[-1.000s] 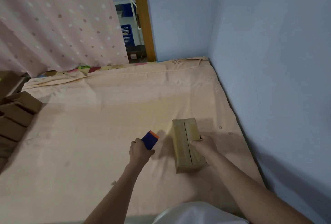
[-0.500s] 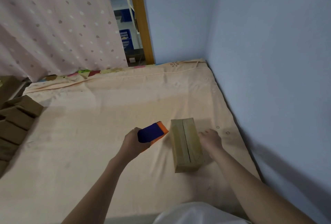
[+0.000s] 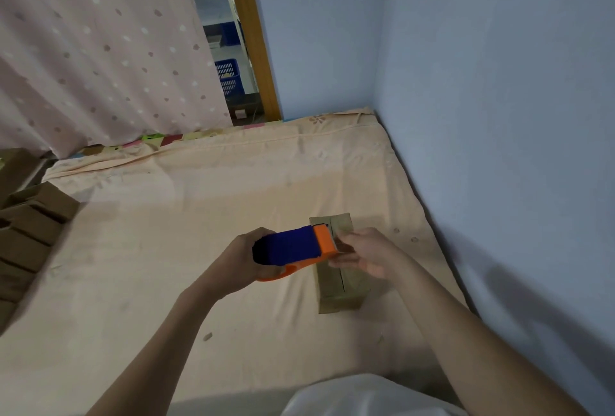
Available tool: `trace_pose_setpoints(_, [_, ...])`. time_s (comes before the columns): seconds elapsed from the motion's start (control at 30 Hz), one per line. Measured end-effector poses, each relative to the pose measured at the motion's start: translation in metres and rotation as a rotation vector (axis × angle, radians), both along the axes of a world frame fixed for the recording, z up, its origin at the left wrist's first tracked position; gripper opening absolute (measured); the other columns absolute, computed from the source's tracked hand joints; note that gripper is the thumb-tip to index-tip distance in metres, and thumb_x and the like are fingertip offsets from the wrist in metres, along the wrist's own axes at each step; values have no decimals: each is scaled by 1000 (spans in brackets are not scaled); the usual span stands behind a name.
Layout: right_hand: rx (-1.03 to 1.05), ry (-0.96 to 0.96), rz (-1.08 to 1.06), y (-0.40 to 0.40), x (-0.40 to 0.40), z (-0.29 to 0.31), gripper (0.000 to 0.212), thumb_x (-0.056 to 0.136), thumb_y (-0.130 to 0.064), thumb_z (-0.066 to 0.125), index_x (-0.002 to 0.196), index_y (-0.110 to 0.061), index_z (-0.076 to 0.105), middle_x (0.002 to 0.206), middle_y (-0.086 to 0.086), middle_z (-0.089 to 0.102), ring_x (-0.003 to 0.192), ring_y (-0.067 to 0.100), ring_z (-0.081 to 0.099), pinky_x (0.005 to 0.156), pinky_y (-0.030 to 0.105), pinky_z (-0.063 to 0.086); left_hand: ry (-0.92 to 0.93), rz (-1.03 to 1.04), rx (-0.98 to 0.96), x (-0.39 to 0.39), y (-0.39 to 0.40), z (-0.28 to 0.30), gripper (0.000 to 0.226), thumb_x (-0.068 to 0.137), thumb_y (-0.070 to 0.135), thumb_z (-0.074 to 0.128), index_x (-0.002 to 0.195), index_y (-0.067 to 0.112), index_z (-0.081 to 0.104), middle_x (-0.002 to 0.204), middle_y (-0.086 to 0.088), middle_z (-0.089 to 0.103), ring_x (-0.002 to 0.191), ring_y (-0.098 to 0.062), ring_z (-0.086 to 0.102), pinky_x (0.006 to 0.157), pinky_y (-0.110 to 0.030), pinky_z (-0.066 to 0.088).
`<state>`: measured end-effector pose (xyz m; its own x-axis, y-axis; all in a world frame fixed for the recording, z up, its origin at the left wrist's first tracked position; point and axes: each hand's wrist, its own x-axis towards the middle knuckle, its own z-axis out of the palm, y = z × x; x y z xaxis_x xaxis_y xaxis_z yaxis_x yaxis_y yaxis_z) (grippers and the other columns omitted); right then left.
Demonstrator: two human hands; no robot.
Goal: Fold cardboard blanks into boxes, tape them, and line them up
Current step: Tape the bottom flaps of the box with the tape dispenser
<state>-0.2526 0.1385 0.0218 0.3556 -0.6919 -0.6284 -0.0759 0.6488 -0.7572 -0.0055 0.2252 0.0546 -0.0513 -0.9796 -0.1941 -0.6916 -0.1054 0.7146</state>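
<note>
Peach bedsheet [image 3: 166, 266] is carrying everything. Nearest, at seven o'clock, the left hand [image 3: 243, 259] is grasping the blue-and-orange tape dispenser [image 3: 293, 249], its orange end pointing to three o'clock. Just beyond, the right hand [image 3: 366, 254] is hovering at that orange end, fingers bent as if picking at the tape's free edge; whether they are actually pinching anything cannot be told. Under both is lying the folded cardboard box [image 3: 339, 286], its centre seam facing up and seemingly still untaped. Done well, the tape should be landing along that seam while the flaps are being kept level. Half a second ago the dispenser was sitting lower, beside the box, with the right hand resting at the box's right side. Farther off, at nine o'clock, more cardboard boxes [image 3: 30, 226] are waiting.
</note>
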Motion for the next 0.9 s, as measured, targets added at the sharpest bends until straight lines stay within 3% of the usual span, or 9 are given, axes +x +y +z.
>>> trace_pose_setpoints(0.07, [57, -80, 20, 3, -6, 3, 26, 100, -17, 60, 118, 2, 62, 109, 22, 72, 96, 31, 74, 78, 38, 62, -2, -9, 8, -3, 2, 1, 63, 73, 22, 88, 126, 25, 53, 113, 14, 64, 106, -11, 61, 77, -18, 57])
trace_pose_setpoints(0.33, [137, -97, -26, 18, -20, 0, 22, 97, -4, 61, 117, 4, 61, 105, 24, 73, 95, 30, 74, 75, 37, 62, 5, -67, 20, -14, 8, 8, 64, 72, 24, 89, 126, 24, 54, 113, 15, 64, 107, -13, 61, 84, -27, 59])
trace_pose_setpoints(0.67, [147, 74, -25, 31, -21, -19, 16, 96, 2, 60, 112, 3, 61, 107, 22, 70, 94, 30, 73, 79, 40, 63, -40, -137, -110, -24, 20, 6, 70, 70, 26, 89, 131, 32, 55, 121, 19, 57, 111, 1, 54, 81, -14, 54])
trace_pose_setpoints(0.9, [227, 3, -32, 36, -17, -28, 21, 95, 2, 61, 115, 6, 59, 109, 24, 70, 101, 33, 71, 89, 49, 59, 84, -70, -103, -18, 27, 2, 63, 70, 13, 89, 127, 28, 66, 126, 21, 61, 113, 8, 54, 84, -14, 53])
